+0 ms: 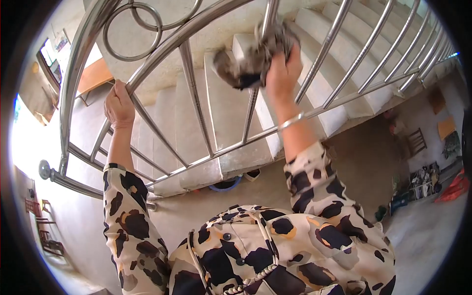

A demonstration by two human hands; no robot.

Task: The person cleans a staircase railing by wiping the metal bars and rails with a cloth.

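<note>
A grey-brown rag (280, 39), crumpled and partly blurred, is bunched in my right hand (285, 71), whose fingers are closed. The cloth wraps around an upright metal bar (250, 110) of the stair railing, and one end hangs loose to the left with a dark patch on it. On the left, my left hand (119, 105) is closed on the railing (162, 49), near where a slanting bar meets the thick curved rail. Its fingertips are partly hidden behind the metal. A bracelet (291, 120) circles my right wrist.
Concrete stairs (339, 69) rise behind the railing toward the upper right. Metal rings (132, 32) fill its upper left part. Below the stair edge sits a blue basin (226, 185). Wooden chairs (49, 241) stand far left; a shoe rack (424, 181) and red bag (453, 187) lie right.
</note>
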